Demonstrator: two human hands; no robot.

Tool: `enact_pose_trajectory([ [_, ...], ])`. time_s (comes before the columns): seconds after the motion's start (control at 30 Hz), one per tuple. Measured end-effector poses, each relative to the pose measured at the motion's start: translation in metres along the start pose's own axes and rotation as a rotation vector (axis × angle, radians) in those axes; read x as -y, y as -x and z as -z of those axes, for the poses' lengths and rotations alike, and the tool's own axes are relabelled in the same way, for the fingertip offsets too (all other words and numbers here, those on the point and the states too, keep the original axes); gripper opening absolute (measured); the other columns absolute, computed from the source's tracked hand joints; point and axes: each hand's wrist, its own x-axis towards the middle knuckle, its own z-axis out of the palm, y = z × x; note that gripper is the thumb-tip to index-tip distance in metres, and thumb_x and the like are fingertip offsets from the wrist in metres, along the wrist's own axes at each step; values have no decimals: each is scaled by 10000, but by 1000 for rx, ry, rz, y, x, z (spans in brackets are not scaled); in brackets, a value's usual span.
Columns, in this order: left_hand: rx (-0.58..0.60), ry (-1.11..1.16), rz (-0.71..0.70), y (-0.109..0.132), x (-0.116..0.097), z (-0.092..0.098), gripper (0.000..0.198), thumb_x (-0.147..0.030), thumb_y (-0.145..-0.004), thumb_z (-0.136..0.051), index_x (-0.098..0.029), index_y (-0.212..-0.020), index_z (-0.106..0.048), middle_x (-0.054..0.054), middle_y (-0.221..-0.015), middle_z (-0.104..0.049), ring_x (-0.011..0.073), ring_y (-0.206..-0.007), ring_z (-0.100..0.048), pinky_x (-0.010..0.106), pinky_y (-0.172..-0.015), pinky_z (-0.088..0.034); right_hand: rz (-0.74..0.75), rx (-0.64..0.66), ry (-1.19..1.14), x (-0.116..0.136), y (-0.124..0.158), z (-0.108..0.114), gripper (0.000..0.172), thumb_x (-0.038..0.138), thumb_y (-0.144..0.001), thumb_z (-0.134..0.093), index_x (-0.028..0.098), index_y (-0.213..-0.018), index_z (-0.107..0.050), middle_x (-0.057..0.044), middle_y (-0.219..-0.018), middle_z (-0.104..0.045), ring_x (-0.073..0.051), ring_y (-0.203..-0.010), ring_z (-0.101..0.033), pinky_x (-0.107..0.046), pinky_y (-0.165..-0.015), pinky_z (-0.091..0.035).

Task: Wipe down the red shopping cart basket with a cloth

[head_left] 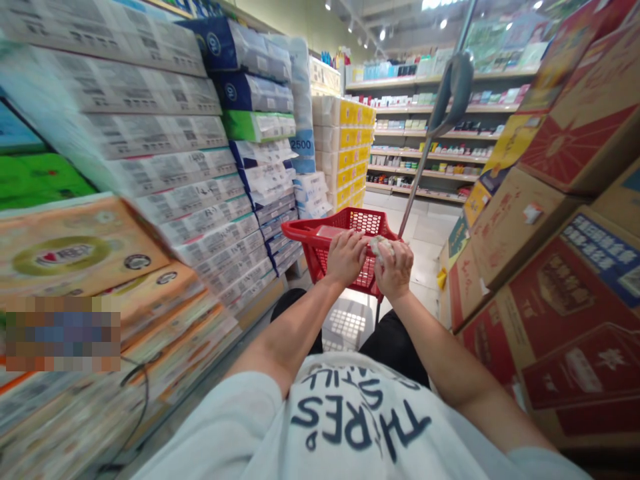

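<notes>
Both hands are working on a red cart (301, 231) in a shop aisle, its basket lying straight ahead of the person, beyond and below the knuckles. The handle (327, 232) is running crosswise, its long axis lying from left to right in front of the body, roughly square to the reaching forearms. The left hand (346, 257) is sitting nearer the middle of that near edge; the right hand (395, 267) is taking the place nearer the right corner, close by where a grey pole (414, 190) with a loop (454, 90) is rising at a slant. Whether the pole is joining the cart there, this onlooker cannot tell.

Both arms are stretching forward and converging, palms turning downward. The left grip is closing over the handle, fingers curling across it, its thumb hiding from view. The right grip is bunching around a whitish crumpled wad (381, 248) that is showing at the handle's right end, between the two hands; what the wad is, nobody can say from here.

Stacked packs (165, 93) are lining the left side, cartons (555, 287) are leaning in along the right, and loaded shelves (435, 83) are crossing the far end.
</notes>
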Motion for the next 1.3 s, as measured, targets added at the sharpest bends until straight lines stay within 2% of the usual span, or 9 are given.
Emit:
enact_pose_trajectory([
  [0.17, -15, -2, 5, -1, 0, -1, 293, -303, -945, -420, -275, -1182, -589, -6, -1305, -597, 214, -1270, -460, 426, -1095, -321, -39, 151, 2, -4, -16, 3, 328, 274, -837, -523, 215, -1148, -609, -83, -1003, -605, -237, -957, -512, -409, -911, -396],
  [0.37, -10, -5, -13, 0, 1, 0, 285, -302, -945, -417, -281, -1166, -595, -6, -1310, -593, 208, -1273, -457, 425, -1092, -325, 42, -3, 6, -3, 2, -2, 367, 226, -829, -521, 210, -1194, -558, -112, -1220, -525, -273, -1202, -423, -486, -1029, -336],
  [0.57, 2, 3, 2, -2, 0, -1, 308, -300, -944, -405, -283, -1194, -586, 9, -1309, -593, 216, -1275, -460, 441, -1090, -329, 60, 119, -19, -12, -6, 0, 375, 262, -841, -526, 216, -1212, -564, -97, -1126, -578, -241, -1080, -494, -437, -993, -378],
  [0.77, -23, 3, -11, -1, 1, -2, 276, -301, -950, -408, -280, -1149, -598, -26, -1314, -589, 211, -1272, -457, 417, -1093, -324, 32, -12, 11, -2, 6, -3, 362, 223, -843, -510, 230, -1202, -553, -108, -1251, -505, -275, -1244, -397, -513, -1051, -328],
  [0.97, -7, -1, -2, -1, 2, -5, 298, -311, -955, -394, -281, -1191, -575, -16, -1319, -585, 221, -1276, -460, 429, -1090, -320, -29, 91, 20, -2, -7, -1, 329, 296, -853, -524, 221, -1166, -592, -87, -1071, -596, -246, -1059, -494, -522, -1075, -278],
  [1.13, 0, -5, -4, 0, 0, -3, 288, -303, -950, -411, -284, -1181, -583, -14, -1328, -579, 216, -1285, -451, 426, -1092, -319, -2, 25, 8, 2, 1, 1, 374, 268, -858, -523, 187, -1221, -556, -129, -1246, -523, -276, -1239, -388, -509, -1083, -279],
  [1.3, -8, -10, -10, -1, -1, -3, 295, -306, -951, -409, -277, -1189, -582, -5, -1316, -588, 211, -1271, -464, 419, -1088, -323, 25, 86, 47, -2, 0, 3, 370, 284, -895, -504, 223, -1258, -535, -87, -1167, -575, -237, -1124, -481, -501, -1097, -269],
])
